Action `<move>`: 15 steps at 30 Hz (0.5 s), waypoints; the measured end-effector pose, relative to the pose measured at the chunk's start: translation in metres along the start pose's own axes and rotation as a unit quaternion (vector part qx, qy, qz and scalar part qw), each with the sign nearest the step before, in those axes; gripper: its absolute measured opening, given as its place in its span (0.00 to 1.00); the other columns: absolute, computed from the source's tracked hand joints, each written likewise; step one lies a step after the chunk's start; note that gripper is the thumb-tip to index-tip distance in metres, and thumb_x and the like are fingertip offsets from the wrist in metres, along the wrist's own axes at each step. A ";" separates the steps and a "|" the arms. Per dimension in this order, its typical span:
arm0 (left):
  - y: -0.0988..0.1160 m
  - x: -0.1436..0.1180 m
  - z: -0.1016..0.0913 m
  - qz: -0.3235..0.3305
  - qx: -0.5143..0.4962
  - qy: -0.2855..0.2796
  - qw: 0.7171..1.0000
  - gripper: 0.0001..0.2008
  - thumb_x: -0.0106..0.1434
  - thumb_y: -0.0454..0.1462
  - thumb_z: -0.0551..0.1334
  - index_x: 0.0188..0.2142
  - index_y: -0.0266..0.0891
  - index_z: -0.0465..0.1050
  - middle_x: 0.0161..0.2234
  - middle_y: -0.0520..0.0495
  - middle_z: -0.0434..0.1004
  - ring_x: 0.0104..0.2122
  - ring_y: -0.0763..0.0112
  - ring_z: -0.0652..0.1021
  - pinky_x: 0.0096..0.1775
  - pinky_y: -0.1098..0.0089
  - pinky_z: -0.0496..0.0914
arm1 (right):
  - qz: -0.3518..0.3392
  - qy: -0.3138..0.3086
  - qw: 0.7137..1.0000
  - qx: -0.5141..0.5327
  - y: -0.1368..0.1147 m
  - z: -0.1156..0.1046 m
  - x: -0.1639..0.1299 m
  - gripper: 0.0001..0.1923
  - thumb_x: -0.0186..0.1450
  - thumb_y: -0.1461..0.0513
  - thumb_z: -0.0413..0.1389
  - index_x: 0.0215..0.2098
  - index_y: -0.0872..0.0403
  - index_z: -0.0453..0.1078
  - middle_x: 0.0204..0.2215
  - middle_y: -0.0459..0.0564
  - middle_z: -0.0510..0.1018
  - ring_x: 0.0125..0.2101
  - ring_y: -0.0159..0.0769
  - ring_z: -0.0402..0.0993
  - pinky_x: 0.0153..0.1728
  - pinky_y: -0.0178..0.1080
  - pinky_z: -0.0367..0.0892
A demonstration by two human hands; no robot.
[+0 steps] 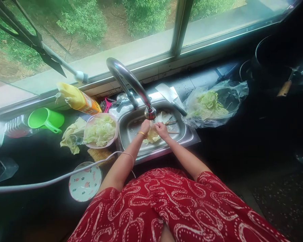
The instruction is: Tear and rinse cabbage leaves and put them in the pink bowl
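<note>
Beneath a window, a steel sink (185, 132) is set in a dark surface. Under the faucet (131, 82), a cabbage leaf (151, 136) is held by the left hand (144, 127) and right hand (161, 129). It is judged light, limp, wet and easily torn; grasping near the thicker rib is advised.

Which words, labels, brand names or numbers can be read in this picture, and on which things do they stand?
No text can be read for certain.
Yellow bottle: an orange label with print, too small and blurred to read.
Small patterned plate: a short handwritten-style word near its top, too blurred to quote.
Pink bowl, green cup, plastic bag, sink: no lettering visible.
</note>
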State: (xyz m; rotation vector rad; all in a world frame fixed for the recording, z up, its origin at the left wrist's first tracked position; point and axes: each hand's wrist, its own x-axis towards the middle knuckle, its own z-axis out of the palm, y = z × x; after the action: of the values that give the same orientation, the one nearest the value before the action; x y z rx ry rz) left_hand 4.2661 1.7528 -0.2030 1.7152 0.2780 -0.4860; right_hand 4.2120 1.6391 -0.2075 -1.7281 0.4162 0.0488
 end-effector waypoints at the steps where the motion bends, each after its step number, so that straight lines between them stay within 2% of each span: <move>1: 0.002 -0.003 0.001 0.030 0.057 -0.043 0.997 0.12 0.67 0.40 0.53 0.29 0.38 0.67 0.31 0.46 0.72 0.34 0.68 0.73 0.42 0.67 0.68 | 0.016 -0.022 1.000 0.000 0.000 0.000 0.003 0.12 0.56 0.53 0.53 0.25 0.53 0.63 0.22 0.42 0.67 0.27 0.31 0.62 0.32 0.34 0.59; 3: 0.005 -0.009 0.001 0.081 0.157 -0.095 0.980 0.10 0.67 0.41 0.53 0.35 0.38 0.69 0.37 0.43 0.74 0.42 0.63 0.74 0.49 0.65 0.66 | 0.055 -0.066 0.996 0.014 0.001 0.000 0.007 0.13 0.57 0.52 0.53 0.27 0.53 0.65 0.22 0.42 0.68 0.27 0.31 0.62 0.30 0.33 0.59; 5: 0.006 -0.014 0.000 0.096 0.226 -0.097 0.964 0.12 0.67 0.43 0.54 0.43 0.39 0.69 0.42 0.40 0.74 0.48 0.58 0.74 0.52 0.61 0.65 | 0.075 -0.093 0.993 0.020 0.000 -0.001 0.011 0.14 0.58 0.51 0.53 0.26 0.54 0.65 0.20 0.42 0.67 0.25 0.30 0.61 0.28 0.33 0.58; 7: 0.004 -0.016 -0.004 0.078 0.262 -0.083 0.958 0.16 0.67 0.44 0.54 0.50 0.38 0.66 0.44 0.37 0.74 0.48 0.55 0.75 0.52 0.58 0.65 | 0.074 -0.080 0.994 0.016 -0.001 -0.002 0.013 0.14 0.58 0.51 0.53 0.25 0.54 0.65 0.20 0.41 0.66 0.24 0.29 0.60 0.27 0.32 0.57; 10: -0.002 -0.015 -0.012 0.066 0.258 -0.078 0.961 0.17 0.67 0.42 0.53 0.50 0.35 0.64 0.44 0.36 0.75 0.45 0.55 0.76 0.50 0.57 0.66 | 0.108 -0.077 0.990 0.051 -0.006 -0.004 0.013 0.13 0.56 0.52 0.56 0.26 0.54 0.65 0.20 0.41 0.67 0.23 0.28 0.60 0.25 0.32 0.56; 13: -0.007 -0.014 -0.019 0.124 0.215 -0.109 0.963 0.16 0.63 0.38 0.57 0.50 0.35 0.64 0.43 0.39 0.75 0.42 0.60 0.76 0.50 0.59 0.67 | 0.184 -0.137 0.964 0.131 -0.009 -0.005 0.012 0.14 0.55 0.52 0.58 0.28 0.54 0.64 0.19 0.40 0.67 0.21 0.27 0.60 0.22 0.30 0.55; 15: -0.009 -0.014 -0.019 0.150 0.174 -0.129 0.965 0.17 0.61 0.35 0.59 0.50 0.36 0.65 0.40 0.43 0.75 0.40 0.63 0.76 0.49 0.61 0.67 | 0.203 -0.154 0.952 0.167 -0.009 -0.003 0.012 0.15 0.53 0.52 0.61 0.29 0.54 0.64 0.19 0.40 0.67 0.20 0.26 0.60 0.22 0.29 0.55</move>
State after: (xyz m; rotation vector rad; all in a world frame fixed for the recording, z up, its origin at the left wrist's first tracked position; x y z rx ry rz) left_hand 4.2526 1.7746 -0.2019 1.9659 -0.2694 -0.5490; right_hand 4.2251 1.6348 -0.2011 -1.2526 0.5079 0.5110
